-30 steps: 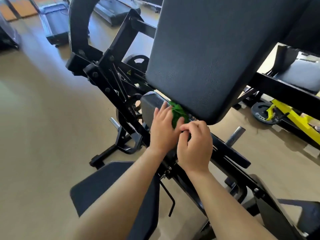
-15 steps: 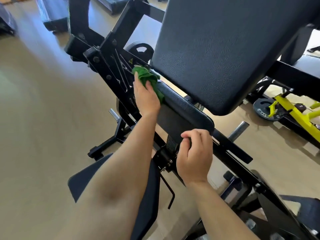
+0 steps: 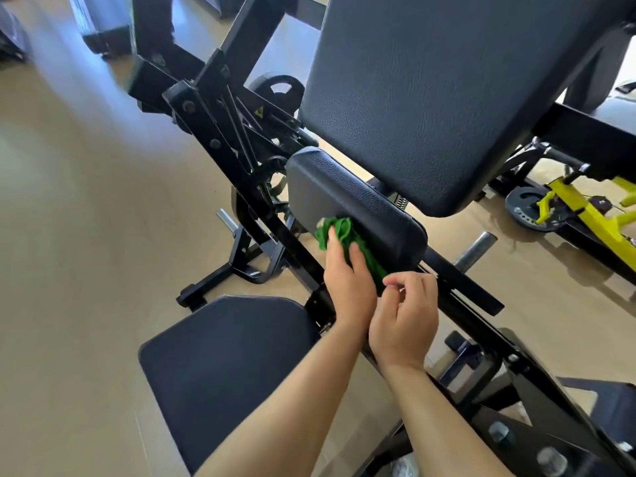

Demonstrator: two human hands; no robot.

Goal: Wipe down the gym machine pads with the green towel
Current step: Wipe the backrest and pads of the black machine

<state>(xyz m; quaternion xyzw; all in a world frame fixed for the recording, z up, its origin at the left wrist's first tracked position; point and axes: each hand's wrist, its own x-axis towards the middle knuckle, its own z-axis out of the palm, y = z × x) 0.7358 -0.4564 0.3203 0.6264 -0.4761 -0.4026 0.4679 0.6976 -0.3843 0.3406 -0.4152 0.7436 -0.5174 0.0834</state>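
Note:
A crumpled green towel (image 3: 347, 235) is pressed against the near side of a small black pad (image 3: 347, 197) in the middle of the view. My left hand (image 3: 349, 284) grips the towel and holds it on that pad. Just to its right, my right hand (image 3: 406, 315) hovers below the pad's lower right corner, fingers loosely curled and holding nothing. A large black back pad (image 3: 447, 98) rises above the small one. A black seat pad (image 3: 227, 370) lies lower left, under my left forearm.
The machine's black steel frame (image 3: 220, 111) runs diagonally from upper left to lower right, with chrome weight pegs (image 3: 475, 251). A yellow machine with a weight plate (image 3: 530, 208) stands at the right. Treadmills (image 3: 103, 25) stand at the back left on the tan floor.
My left hand has swept the towel from the pad's far upper end down to its near side. My right hand has let go of the pad's lower corner and opened slightly.

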